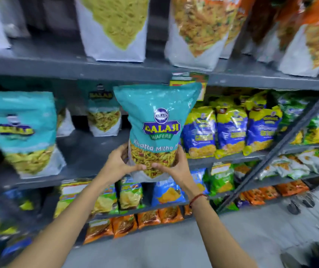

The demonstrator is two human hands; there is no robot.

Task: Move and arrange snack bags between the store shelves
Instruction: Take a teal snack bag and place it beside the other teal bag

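A large teal snack bag (155,120) marked Balaji Wafers is held upright in front of the middle shelf (89,151). My left hand (122,161) grips its lower left edge and my right hand (172,165) grips its lower right edge, thumbs meeting across the clear window. A matching teal bag (22,132) stands on the same shelf at the left, and a smaller one (104,113) stands further back.
Blue-and-yellow bags (230,130) fill the shelf to the right. White bags (114,28) stand on the upper shelf (77,68). Lower shelves hold green, blue and orange packets (149,217). A diagonal metal brace (282,144) crosses at right; a wire cart (309,200) stands on the grey floor.
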